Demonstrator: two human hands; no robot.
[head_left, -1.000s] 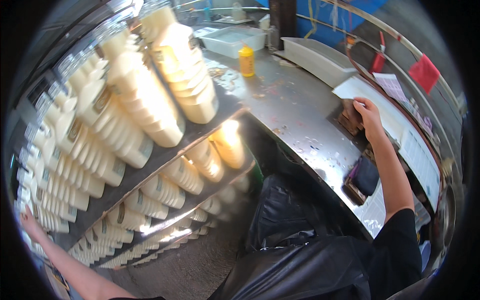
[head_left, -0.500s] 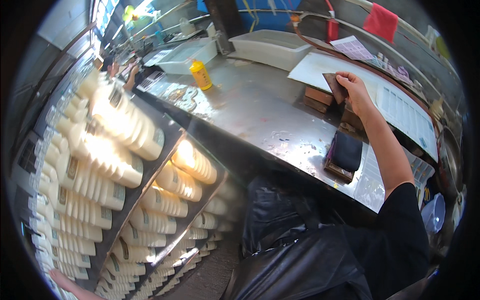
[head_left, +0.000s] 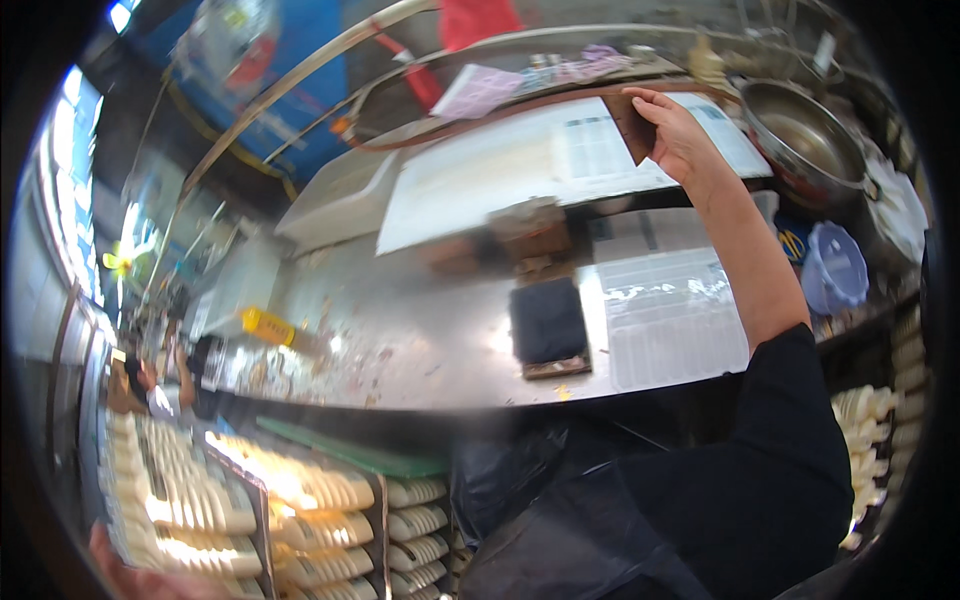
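Raised at the upper right, my right hand (head_left: 672, 138) is closed on a flat brown plate (head_left: 628, 128) with a slanted edge. The plate is pinched between thumb and fingers, above a long white board (head_left: 480, 165). At the lower left rim my left hand (head_left: 150, 580) is blurred and partly cut off, close to racked cream-coloured bottles (head_left: 195, 500); its fingers cannot be made out. A black cloth-like block on a wooden base (head_left: 548, 322) rests on the metal table (head_left: 420, 340), with brown blocks (head_left: 535, 240) behind it.
Translucent plastic sheets or trays (head_left: 670, 325) lie beneath my right forearm. A yellow bottle (head_left: 267, 327) and a translucent bin (head_left: 335, 200) are on the left. A metal basin (head_left: 805, 130) and a purple basket (head_left: 835, 268) stand right. Another person (head_left: 160, 395) is at far left.
My view has swung to the right, so the table and bottle racks appear shifted left. My right hand still holds the brown plate, now over the white board's far right part.
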